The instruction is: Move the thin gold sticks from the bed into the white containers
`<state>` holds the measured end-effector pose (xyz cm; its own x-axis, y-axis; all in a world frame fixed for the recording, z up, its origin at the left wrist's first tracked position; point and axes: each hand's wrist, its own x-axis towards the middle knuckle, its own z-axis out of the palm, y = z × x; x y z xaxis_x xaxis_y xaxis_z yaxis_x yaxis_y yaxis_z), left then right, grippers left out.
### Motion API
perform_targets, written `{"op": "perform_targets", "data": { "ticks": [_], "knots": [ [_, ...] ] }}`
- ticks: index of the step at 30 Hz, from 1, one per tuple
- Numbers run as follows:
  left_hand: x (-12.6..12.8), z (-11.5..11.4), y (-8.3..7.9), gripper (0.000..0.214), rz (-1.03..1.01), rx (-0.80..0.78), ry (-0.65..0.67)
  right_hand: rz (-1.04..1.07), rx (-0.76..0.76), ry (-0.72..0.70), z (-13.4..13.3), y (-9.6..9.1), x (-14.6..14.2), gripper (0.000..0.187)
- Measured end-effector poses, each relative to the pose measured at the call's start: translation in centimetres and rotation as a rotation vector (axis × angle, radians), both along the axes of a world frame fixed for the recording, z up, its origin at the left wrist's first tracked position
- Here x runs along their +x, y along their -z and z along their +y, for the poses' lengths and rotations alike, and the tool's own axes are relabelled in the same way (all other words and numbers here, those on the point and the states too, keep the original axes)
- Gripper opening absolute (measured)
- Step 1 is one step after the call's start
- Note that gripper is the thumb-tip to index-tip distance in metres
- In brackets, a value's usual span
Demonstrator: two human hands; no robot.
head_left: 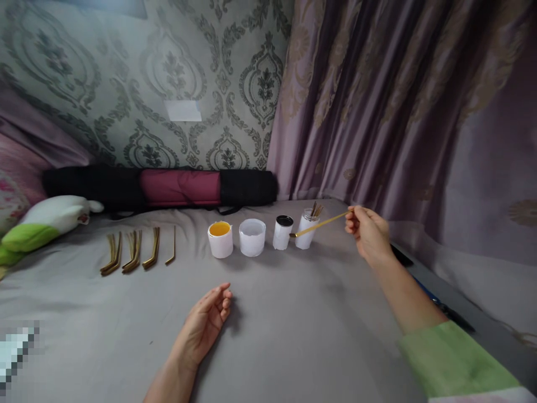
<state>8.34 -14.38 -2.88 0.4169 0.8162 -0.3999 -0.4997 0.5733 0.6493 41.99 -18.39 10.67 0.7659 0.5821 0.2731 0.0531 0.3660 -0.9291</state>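
My right hand (368, 230) pinches the upper end of a thin gold stick (321, 224), slanted down to the left. Its dark, bent lower end is in front of the gap between a white-wrapped cup with dark contents (281, 239) and a white-wrapped jar (305, 235) holding several brown sticks (315, 210). My left hand (207, 319) hovers low over the grey sheet with loosely curled fingers, holding nothing. A cup of yellow contents (221, 246) and a whitish, translucent cup (252, 242) stand beyond it. Whether the stick touches either container, I cannot tell.
Three bundles of bent gold sticks (131, 254) and a single bent stick (173, 249) lie at left. A plush toy (54, 221) and a long black-and-maroon bag (180, 187) rest behind. Blue-and-black objects (444, 308) lie beside my right forearm.
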Motion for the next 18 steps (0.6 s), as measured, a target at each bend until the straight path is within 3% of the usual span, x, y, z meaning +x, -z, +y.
{"op": "perform_targets", "data": {
  "ticks": [11,18],
  "knots": [
    [0.0,0.1,0.1,0.021,-0.003,-0.001,0.003,-0.117,0.038,0.155,1.5,-4.1,3.2,0.011],
    [0.0,0.1,0.1,0.02,-0.003,0.004,0.005,-0.257,0.043,0.252,2.5,-5.5,4.2,0.013]
  ]
}}
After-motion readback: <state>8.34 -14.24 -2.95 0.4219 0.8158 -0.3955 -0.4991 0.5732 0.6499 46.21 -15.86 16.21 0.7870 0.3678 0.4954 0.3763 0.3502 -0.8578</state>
